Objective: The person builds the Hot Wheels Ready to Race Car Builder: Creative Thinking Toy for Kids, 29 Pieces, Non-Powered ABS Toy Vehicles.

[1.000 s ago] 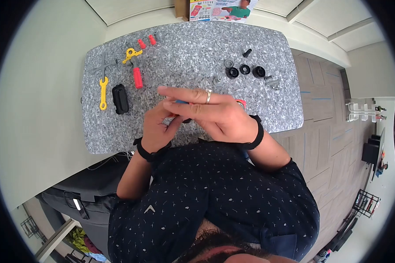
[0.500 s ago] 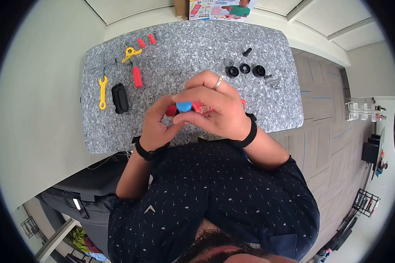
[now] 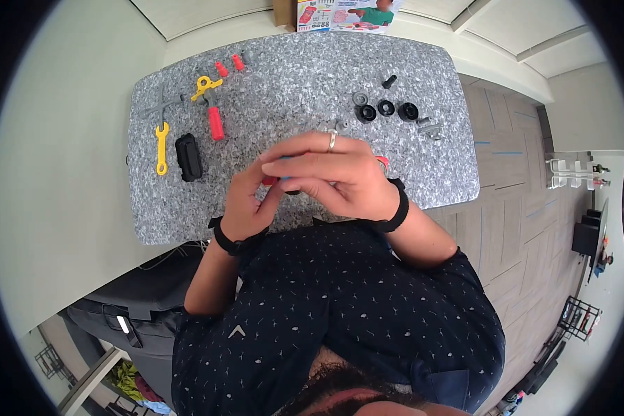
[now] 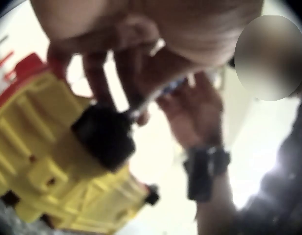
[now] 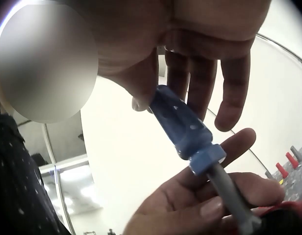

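Note:
In my right hand (image 3: 347, 173) I hold a toy screwdriver (image 5: 180, 122) by its blue handle, thumb on one side and fingers on the other. Its grey shaft slants down toward a black wheel (image 4: 104, 137) on a toy car (image 4: 53, 142) with a red body and yellow underside. My left hand (image 3: 249, 197) has its thumb and fingers around the shaft, close to the wheel. From the head view, both hands hide most of the car and screwdriver. Where the screwdriver's tip meets the wheel is blurred.
Left on the speckled table (image 3: 284, 90) lie a yellow wrench (image 3: 162, 149), a black part (image 3: 188, 157), a red-handled hammer (image 3: 215, 123), a grey cross-shaped wrench (image 3: 163, 105) and a yellow part (image 3: 204, 87). Several black wheels (image 3: 408, 111) and small grey parts sit at right.
My right fingers curled back around the blue handle, baring its end, then stretched forward over it again. The left hand stays at about the same place.

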The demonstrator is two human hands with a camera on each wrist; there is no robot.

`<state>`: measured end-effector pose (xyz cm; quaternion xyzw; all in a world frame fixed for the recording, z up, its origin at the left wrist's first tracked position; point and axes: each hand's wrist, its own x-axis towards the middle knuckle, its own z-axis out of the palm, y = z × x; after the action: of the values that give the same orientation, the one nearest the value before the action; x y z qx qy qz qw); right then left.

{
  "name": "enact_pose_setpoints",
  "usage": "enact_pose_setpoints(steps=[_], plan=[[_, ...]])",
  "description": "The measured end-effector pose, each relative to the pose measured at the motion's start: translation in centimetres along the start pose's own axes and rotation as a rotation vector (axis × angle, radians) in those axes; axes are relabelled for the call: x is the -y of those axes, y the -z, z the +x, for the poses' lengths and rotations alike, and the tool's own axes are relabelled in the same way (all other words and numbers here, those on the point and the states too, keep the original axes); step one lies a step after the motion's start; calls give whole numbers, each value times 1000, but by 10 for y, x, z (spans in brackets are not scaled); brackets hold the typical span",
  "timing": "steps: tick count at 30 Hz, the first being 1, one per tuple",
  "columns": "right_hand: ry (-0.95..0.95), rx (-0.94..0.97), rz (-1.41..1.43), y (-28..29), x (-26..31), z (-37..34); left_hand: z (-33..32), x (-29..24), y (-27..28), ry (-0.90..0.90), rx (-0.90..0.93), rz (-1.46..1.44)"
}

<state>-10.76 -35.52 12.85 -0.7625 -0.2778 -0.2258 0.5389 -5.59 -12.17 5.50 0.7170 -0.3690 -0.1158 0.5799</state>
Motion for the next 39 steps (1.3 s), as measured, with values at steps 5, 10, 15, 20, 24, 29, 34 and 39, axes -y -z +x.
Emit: enact_pose_setpoints(steps=[5,10,15,20,24,29,34,39], plan=[[-6,-38,-75,-4,7,1,6,-11,-11,-21,-100,-35],[-28,24,24,-2,4,0,-1,2,2,-111,42,155],[-1,-16,-59,-7,2,-2,4,-12,-4,-56,56,213],[-112,-1,-12,-10,9,-8,-5,5,-7,45,96,208],[1,-259,-44,30,12,-26,8,-18,-7,-5,110,189],[-539,-749,-214,120,1,-62,11,-24,-10,-170,122,333],[-739,-385,-875,163,-42,-121,18,-41,-11,-222,213,646],[-684,-175,-920,128,-86,-134,23,-42,-18,-175,281,791]])
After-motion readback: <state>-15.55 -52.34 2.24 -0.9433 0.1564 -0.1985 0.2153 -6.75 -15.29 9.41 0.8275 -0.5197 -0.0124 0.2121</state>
